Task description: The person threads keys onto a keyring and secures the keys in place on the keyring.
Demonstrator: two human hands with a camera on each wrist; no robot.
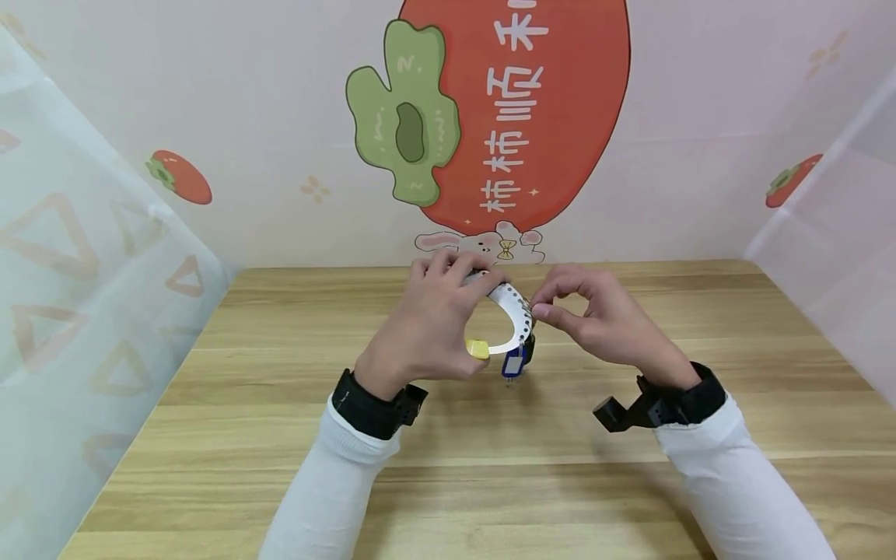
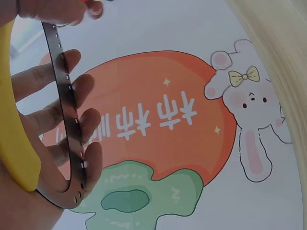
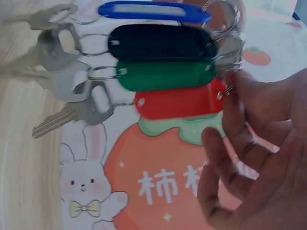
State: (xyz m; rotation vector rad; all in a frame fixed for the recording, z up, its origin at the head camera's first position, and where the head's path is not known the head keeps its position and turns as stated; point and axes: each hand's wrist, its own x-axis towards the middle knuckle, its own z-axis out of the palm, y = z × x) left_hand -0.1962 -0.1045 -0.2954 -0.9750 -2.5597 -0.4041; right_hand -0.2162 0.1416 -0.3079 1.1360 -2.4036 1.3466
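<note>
My left hand (image 1: 430,323) grips a horseshoe-shaped key holder, a metal band (image 1: 519,315) with holes along it and a yellow handle (image 2: 19,124). In the left wrist view its fingers reach behind the band. My right hand (image 1: 605,315) pinches a small metal split ring (image 3: 231,88) at the band's right side, at the end of the red key tag (image 3: 180,103). Blue (image 3: 153,10), black (image 3: 160,43) and green (image 3: 165,75) tags hang beside it from rings. Several keys (image 3: 55,117) dangle from the tags' far ends.
A wooden table (image 1: 490,482) lies under both hands. Behind it stands a white backdrop (image 1: 266,140) with a large persimmon print, and pale patterned sheets (image 1: 84,272) flank both sides.
</note>
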